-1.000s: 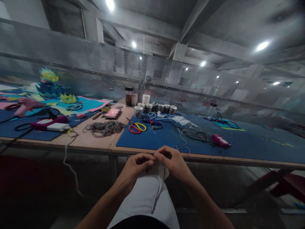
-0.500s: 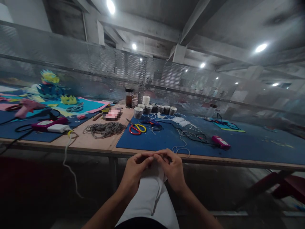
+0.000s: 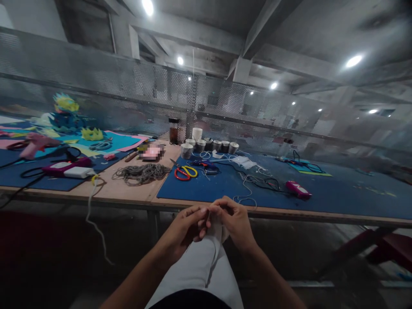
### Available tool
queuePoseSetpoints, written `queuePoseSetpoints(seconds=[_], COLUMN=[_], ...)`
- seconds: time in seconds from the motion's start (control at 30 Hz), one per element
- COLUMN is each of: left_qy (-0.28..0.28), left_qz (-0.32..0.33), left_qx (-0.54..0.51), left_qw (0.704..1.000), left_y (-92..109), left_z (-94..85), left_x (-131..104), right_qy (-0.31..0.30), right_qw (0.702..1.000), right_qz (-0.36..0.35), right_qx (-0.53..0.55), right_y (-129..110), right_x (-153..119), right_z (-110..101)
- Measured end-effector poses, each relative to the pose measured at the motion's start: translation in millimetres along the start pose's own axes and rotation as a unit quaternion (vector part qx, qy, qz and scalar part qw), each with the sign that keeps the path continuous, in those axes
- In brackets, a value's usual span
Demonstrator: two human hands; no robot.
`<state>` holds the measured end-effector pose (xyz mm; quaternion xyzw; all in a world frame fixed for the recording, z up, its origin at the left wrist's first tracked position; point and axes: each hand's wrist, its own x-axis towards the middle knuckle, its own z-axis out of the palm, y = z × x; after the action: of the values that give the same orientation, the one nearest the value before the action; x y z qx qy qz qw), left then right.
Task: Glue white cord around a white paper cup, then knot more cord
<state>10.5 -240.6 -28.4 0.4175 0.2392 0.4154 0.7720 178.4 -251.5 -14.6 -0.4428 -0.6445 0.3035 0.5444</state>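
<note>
My left hand (image 3: 186,227) and my right hand (image 3: 236,223) meet just in front of the table edge, above my white trousers (image 3: 193,270). The fingers of both are closed in a pinch, their tips close together or touching. What they hold, if anything, is too small or too hidden to name. Beyond my right hand, a loose thin grey cord (image 3: 246,199) curls near the front of a blue mat (image 3: 189,191). Scissors (image 3: 183,171) with one red and one yellow handle lie on that mat.
Behind the scissors stand several small pale cups (image 3: 186,151) and a dark-lidded jar (image 3: 174,131). A heap of grey cord (image 3: 141,173) lies to the left on bare wood. Further left are a pink glue gun (image 3: 35,146) and a magenta power strip (image 3: 66,167); another magenta block (image 3: 298,189) lies right.
My left hand has lowered and turned slightly, its lower fingers now showing curled below the pinch. My right hand stays nearly in place, a touch higher. The table things are unmoved.
</note>
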Motion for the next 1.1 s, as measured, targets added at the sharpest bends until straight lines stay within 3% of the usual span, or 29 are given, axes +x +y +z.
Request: queuePoseSetpoints(seconds=[0.17,0.3,0.4,0.63,0.87,1.1], left_qy=[-0.045,-0.107,-0.115,-0.006,0.150,0.187], left_qz=[-0.044,-0.126,-0.129,-0.011,0.090,0.155], left_qx=[-0.059,-0.137,-0.169,-0.003,0.080,0.112], left_qw=[0.996,0.977,0.970,1.000,0.981,0.963], left_y=[-2,-3,-5,-8,-13,-13], left_z=[-4.8,-7.8,-8.0,-1.8,1.1,0.9], left_x=[3,0,-1,-2,1,3], right_qy=[-0.035,-0.049,-0.052,-0.043,0.005,0.065], right_qw=[0.999,0.997,0.997,0.999,1.000,0.983], right_qz=[0.005,0.011,0.014,0.018,0.001,-0.115], right_qx=[0.028,0.051,0.053,0.025,-0.016,-0.124], right_y=[6,8,8,9,12,9], right_x=[0,0,1,-1,-1,-9], right_z=[-2,-2,-2,-2,4,14])
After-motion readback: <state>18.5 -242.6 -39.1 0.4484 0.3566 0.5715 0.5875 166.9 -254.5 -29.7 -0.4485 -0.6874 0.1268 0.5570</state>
